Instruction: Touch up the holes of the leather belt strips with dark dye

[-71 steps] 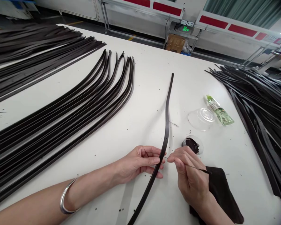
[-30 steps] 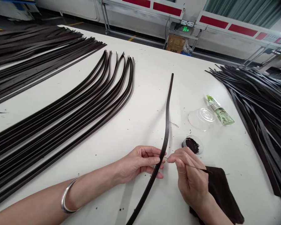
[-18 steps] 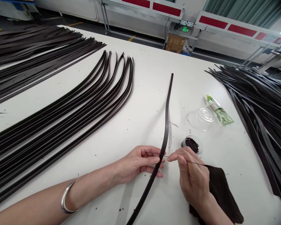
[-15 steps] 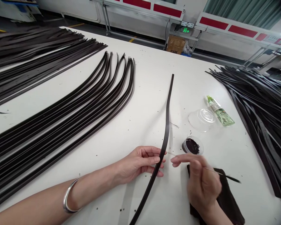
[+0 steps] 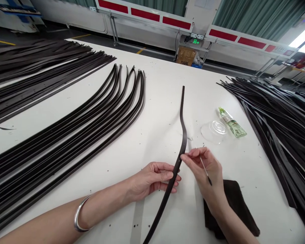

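Note:
A long, narrow black leather strap (image 5: 184,130) runs upright through the middle of the head view, curving toward its far end. My left hand (image 5: 152,179) is closed on the strap, thumb on top and fingers beneath. Just above it, my right hand (image 5: 205,169) touches the strap's right edge with thumb and fingertip. Tucked among my right fingers is a thin, pale-shafted stick (image 5: 205,169) with a dark end. The small pot of dark stuff seen earlier is hidden by that hand. Under my right wrist lies a folded dark cloth (image 5: 236,203).
Several black straps (image 5: 91,125) lie side by side on the left, with more bundles (image 5: 40,88) beyond. Another heap of black strips (image 5: 274,125) covers the right side. A clear plastic lid (image 5: 215,131) and a green tube (image 5: 232,122) rest on the white table.
My right hand has moved up and inward, from beside the strap to touching its edge, and now covers the small pot. My left hand keeps its hold. The view has tilted slightly up.

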### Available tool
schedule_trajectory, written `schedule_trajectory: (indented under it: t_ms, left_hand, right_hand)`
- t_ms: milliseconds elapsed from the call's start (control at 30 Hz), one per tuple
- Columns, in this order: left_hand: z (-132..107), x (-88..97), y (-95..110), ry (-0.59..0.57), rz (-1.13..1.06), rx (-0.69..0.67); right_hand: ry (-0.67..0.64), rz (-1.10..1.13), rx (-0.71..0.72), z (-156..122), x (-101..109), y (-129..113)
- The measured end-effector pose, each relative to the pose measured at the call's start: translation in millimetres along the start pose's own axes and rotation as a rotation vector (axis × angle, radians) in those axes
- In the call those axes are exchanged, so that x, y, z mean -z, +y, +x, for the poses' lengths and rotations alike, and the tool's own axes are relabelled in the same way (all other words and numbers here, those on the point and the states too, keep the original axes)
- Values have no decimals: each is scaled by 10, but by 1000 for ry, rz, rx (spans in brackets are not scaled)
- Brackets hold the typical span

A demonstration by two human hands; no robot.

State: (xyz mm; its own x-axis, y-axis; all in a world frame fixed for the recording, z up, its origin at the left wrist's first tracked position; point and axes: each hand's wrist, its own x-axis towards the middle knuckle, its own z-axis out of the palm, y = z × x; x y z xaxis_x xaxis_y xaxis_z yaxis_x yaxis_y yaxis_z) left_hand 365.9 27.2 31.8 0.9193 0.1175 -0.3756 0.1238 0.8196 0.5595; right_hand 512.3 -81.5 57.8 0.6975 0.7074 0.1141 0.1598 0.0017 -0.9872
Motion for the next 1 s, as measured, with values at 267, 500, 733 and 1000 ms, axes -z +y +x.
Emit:
schedule_trajectory:
  t_ms: [267,500,733,1000]
  left_hand:
    - [4,-24,19,95,15,-1]
    - [22,-6,42,172,58,45]
    - [25,-51,80,192,105,49]
    - [19,-40,82,192,121,59]
  right_hand:
    - [6,-209,176,205,380,-77]
    - [87,-625,246,250,841,87]
    - [40,-799,464,265,784,289]
    - [25,-818,463,279,780,339]
